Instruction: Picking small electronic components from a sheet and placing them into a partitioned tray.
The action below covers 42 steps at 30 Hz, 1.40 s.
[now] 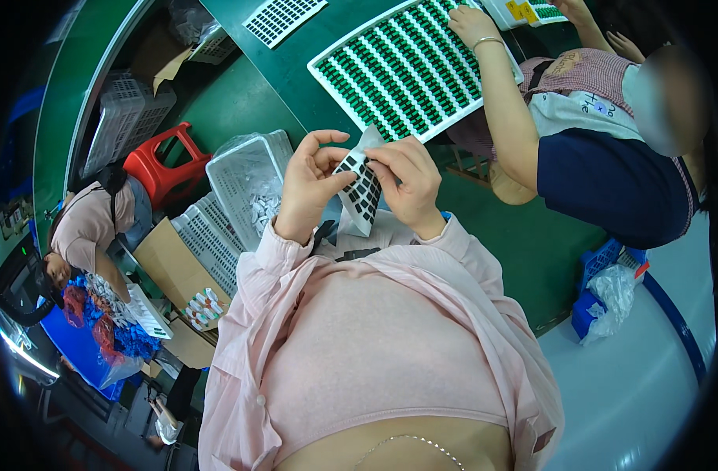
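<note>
Close in front of my body I hold up a white sheet of black stickers (361,191), its dark pieces set in rows. My left hand (310,182) grips the sheet's left edge between thumb and fingers. At its upper right, the thumb and fingertips of my right hand (408,180) are pinched against the sheet; whether a single sticker is between them is too small to tell. Just beyond my hands, a white tray (321,72) filled with rows of green and white pieces rests on the green table (273,77).
A co-worker's hand (473,26) reaches onto the tray from the right. Another sticker sheet (284,20) lies on the table's far side. To my left are a white crate (218,169) of small white parts, a red stool (156,161) and a cardboard box (167,259).
</note>
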Available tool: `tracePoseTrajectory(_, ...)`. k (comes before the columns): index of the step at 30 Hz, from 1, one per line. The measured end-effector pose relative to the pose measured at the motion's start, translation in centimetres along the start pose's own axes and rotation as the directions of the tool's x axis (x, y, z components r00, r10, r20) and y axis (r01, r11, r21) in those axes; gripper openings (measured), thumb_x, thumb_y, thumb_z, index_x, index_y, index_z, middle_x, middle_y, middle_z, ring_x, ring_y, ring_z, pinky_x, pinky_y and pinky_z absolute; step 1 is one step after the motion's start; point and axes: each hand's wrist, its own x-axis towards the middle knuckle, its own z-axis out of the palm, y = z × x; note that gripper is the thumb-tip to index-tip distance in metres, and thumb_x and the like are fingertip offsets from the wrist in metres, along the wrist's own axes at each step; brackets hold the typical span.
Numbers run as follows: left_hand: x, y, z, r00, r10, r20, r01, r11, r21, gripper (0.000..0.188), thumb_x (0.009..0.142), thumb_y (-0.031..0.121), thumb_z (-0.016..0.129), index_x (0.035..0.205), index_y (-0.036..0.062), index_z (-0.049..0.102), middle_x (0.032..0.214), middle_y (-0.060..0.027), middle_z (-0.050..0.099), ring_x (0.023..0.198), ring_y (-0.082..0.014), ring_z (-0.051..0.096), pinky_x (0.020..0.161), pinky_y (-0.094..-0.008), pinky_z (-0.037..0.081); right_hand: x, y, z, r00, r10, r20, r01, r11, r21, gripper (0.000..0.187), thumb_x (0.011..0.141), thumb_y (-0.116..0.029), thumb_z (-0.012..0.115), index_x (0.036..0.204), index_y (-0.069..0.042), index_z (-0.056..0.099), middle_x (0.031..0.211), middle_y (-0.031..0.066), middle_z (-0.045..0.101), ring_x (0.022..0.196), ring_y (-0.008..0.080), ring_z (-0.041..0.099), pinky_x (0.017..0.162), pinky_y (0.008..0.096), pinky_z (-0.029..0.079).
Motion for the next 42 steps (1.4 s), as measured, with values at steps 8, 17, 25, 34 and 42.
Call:
tracePoseTrajectory(8,0.0,0.1,-0.6,0.999,-0.035,0.0,0.035,0.999,0.03,0.053,0.076,-0.015,0.065,0.124,-0.0005,0.048,0.096,-0.0097,0.069,0.083,-0.0115,0.065,0.074,-0.0227,0.051,0.6,-0.3,-1.1,0.996,0.02,0.084,-0.024,0.999,0.047,0.023,0.07,0.009,0.07,0.089,-0.003,0.066,0.08,0.0085,0.063,0.072,0.0235,0.06,0.064,0.0312,0.048)
tracePoseTrajectory(17,-0.2,0.4,-0.8,0.998,-0.047,0.033,0.045,0.996,0.078,0.052,0.076,-0.013,0.066,0.124,-0.0001,0.049,0.094,-0.0076,0.068,0.082,-0.0108,0.064,0.073,-0.0223,0.05,1.4,-1.0,-0.5,0.98,-0.021,0.198,-0.015,0.985,0.174,0.031,0.07,0.013,0.069,0.096,-0.004,0.065,0.086,0.0087,0.061,0.077,0.0231,0.061,0.063,0.0322,0.05)
tracePoseTrajectory(25,-0.3,1.2,-0.8,0.998,0.046,-0.035,-0.029,0.925,0.379,0.05,0.073,-0.011,0.068,0.12,0.0009,0.053,0.086,-0.0061,0.07,0.071,-0.0069,0.061,0.062,-0.0211,0.047,2.4,-1.4,-0.4,0.978,0.039,0.204,-0.09,0.965,0.247,0.031,0.069,0.014,0.068,0.094,-0.003,0.063,0.088,0.0078,0.063,0.076,0.0183,0.061,0.068,0.0276,0.048)
tracePoseTrajectory(34,-0.4,1.7,0.3,0.985,0.155,-0.078,-0.083,0.815,0.573,0.055,0.069,-0.006,0.071,0.12,0.0027,0.054,0.083,-0.0096,0.072,0.07,-0.0142,0.066,0.064,-0.0271,0.052,1.9,-1.8,1.6,0.968,0.15,0.201,-0.202,0.943,0.264,0.052,0.075,0.013,0.068,0.123,-0.004,0.056,0.101,0.0102,0.067,0.083,0.0163,0.068,0.071,0.027,0.053)
tracePoseTrajectory(42,0.5,-0.2,0.2,0.992,0.12,-0.026,-0.083,0.812,0.578,0.057,0.069,-0.008,0.068,0.122,0.0046,0.054,0.083,-0.0136,0.071,0.073,-0.0208,0.069,0.067,-0.0307,0.053,0.0,-0.8,0.9,0.979,0.024,0.203,-0.057,0.986,0.159,0.047,0.077,0.014,0.066,0.12,-0.003,0.057,0.099,0.0104,0.065,0.079,0.0172,0.066,0.07,0.0277,0.053)
